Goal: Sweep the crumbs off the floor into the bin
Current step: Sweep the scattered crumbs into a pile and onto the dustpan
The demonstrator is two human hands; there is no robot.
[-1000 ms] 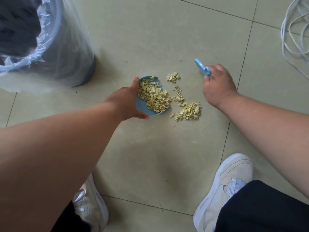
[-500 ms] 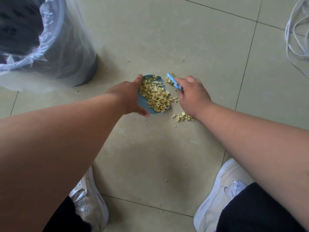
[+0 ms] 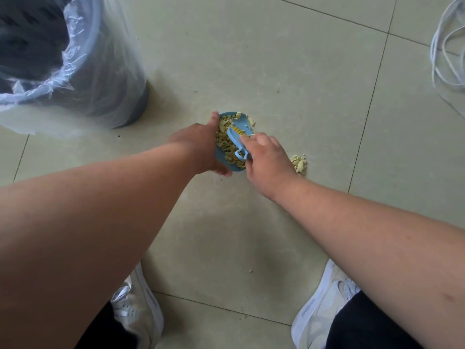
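Left hand (image 3: 201, 144) gripping blue dustpan (image 3: 221, 157) of crumbs (image 3: 224, 141), right hand (image 3: 266, 162) clutching small brush (image 3: 237, 137)

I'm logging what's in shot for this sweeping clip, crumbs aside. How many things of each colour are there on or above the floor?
Blue: 2, the dustpan and the brush
White: 3, the left shoe, the right shoe, the cable
Dark grey: 1, the bin with its clear liner
Total: 6
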